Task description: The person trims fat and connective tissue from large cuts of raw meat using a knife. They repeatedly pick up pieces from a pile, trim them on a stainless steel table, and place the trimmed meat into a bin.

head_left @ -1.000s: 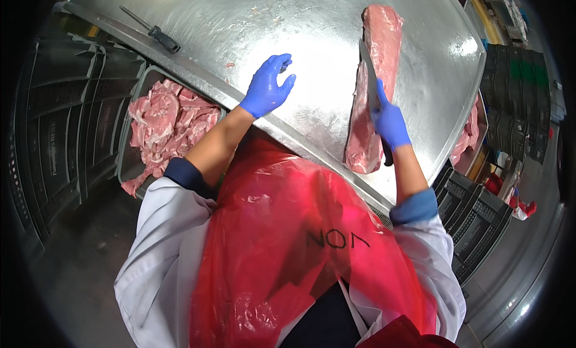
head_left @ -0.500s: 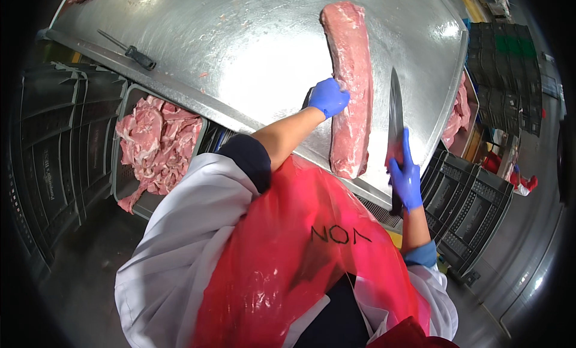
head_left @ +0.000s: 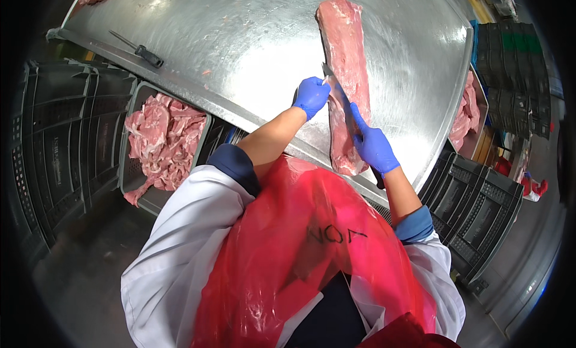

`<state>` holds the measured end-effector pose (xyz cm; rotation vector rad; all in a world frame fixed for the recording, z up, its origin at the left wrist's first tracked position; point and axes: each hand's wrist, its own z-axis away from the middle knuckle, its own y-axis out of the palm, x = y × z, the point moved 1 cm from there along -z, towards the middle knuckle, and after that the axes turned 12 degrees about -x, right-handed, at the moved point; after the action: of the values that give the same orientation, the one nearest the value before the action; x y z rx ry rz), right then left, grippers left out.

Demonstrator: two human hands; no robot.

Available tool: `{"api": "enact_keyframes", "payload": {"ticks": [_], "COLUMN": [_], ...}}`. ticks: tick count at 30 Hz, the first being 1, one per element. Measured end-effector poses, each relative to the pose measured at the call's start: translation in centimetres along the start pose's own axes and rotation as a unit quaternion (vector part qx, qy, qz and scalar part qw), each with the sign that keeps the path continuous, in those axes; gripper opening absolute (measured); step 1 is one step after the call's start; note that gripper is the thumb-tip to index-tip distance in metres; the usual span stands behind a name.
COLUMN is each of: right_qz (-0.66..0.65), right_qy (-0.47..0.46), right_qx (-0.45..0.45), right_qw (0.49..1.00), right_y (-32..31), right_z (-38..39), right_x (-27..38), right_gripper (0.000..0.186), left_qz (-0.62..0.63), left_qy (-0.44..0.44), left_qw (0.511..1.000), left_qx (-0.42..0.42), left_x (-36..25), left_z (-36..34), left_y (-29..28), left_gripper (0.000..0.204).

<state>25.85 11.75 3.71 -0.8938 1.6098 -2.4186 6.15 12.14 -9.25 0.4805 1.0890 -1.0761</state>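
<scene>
A long pink pork loin (head_left: 346,42) lies lengthwise on the steel table (head_left: 252,42). My right hand (head_left: 375,149), in a blue glove, is closed round the handle of a long knife (head_left: 342,97), its index finger stretched along the blade. The blade lies slantwise across the loin, its tip at the left edge of the meat. Just left of that edge, my gloved left hand (head_left: 312,98) is closed, pinching a small pale bit of trim (head_left: 326,80) close to the knife tip. The rest of its grip is hidden by the fingers.
A sharpening steel (head_left: 142,52) with a black handle lies at the table's left edge. A crate of meat trimmings (head_left: 165,138) stands below it, beside stacked dark crates (head_left: 57,144). More meat (head_left: 465,117) sits in a container at the right, near a black crate (head_left: 474,207).
My right hand has brought the knife leftward from beside the loin onto it. My left hand has shifted slightly left, and a pale bit now shows at its fingertips.
</scene>
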Motion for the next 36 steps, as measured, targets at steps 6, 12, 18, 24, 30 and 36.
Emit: {"api": "enact_keyframes", "payload": {"ticks": [6,12,18,24,30,36], "right_qz": [0.004,-0.034,-0.089,-0.134,-0.105,-0.106], "right_qy": [-0.039,-0.012,0.021,0.026,-0.026,-0.034], "right_qx": [-0.053,0.053,0.062,0.128,0.132,0.277], "right_qw": [0.998,0.998,0.994,0.982,0.985,0.955], "right_y": [1.9,-0.8,-1.3,-2.4,-2.1,-7.5], "right_z": [-5.4,2.1,-2.6,2.9,-3.4,7.7], "right_x": [0.8,1.1,3.2,1.7,3.0,0.3], "right_gripper": [0.072,0.077,0.081,0.071,0.074,0.084], "left_qz": [-0.016,0.085,0.071,0.073,0.176,0.231], "left_qy": [0.100,0.050,0.111,0.142,0.142,0.089], "left_qw": [0.994,0.994,0.991,0.987,0.974,0.969], "left_qx": [-0.046,-0.051,-0.023,-0.030,-0.022,-0.003], "left_x": [-0.8,-2.4,-5.7,-6.3,-9.2,-8.1], "left_z": [0.0,0.6,1.5,3.3,4.8,10.6], "left_y": [-0.2,-2.6,-3.5,-5.0,-6.2,-13.7], "left_gripper": [0.021,0.017,0.012,0.013,0.009,0.012]}}
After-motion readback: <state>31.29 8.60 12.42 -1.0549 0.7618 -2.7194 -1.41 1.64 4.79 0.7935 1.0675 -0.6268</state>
